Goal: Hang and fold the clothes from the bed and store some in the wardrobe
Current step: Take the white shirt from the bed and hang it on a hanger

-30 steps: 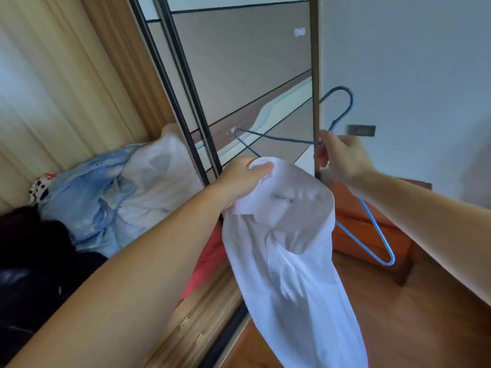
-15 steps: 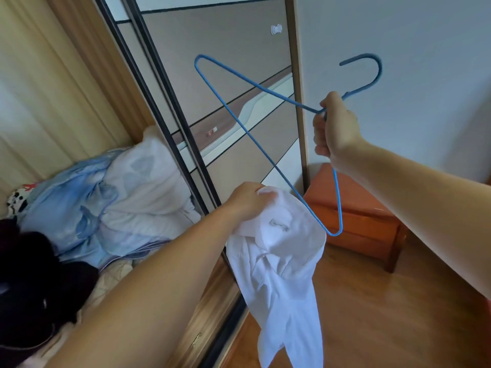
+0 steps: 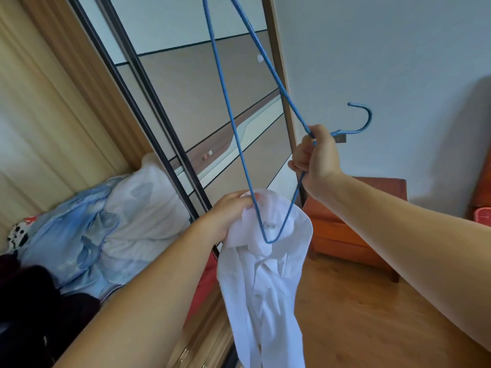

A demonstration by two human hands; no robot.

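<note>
While the left hand (image 3: 230,211) grips the white shirt (image 3: 265,282), the right hand (image 3: 316,158) holds the blue hanger (image 3: 236,128), apparently inside its collar.

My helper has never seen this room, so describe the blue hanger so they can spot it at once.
Start at the tall mirrored wardrobe door. In front of it the right hand grips a thin blue wire hanger near its hook, one corner dipping into the collar of the white shirt held by the left hand. Nothing else here is thin blue wire.

Left hand (image 3: 225,216) grips white shirt (image 3: 265,282); right hand (image 3: 316,158) holds blue hanger (image 3: 233,123) into its collar.
</note>
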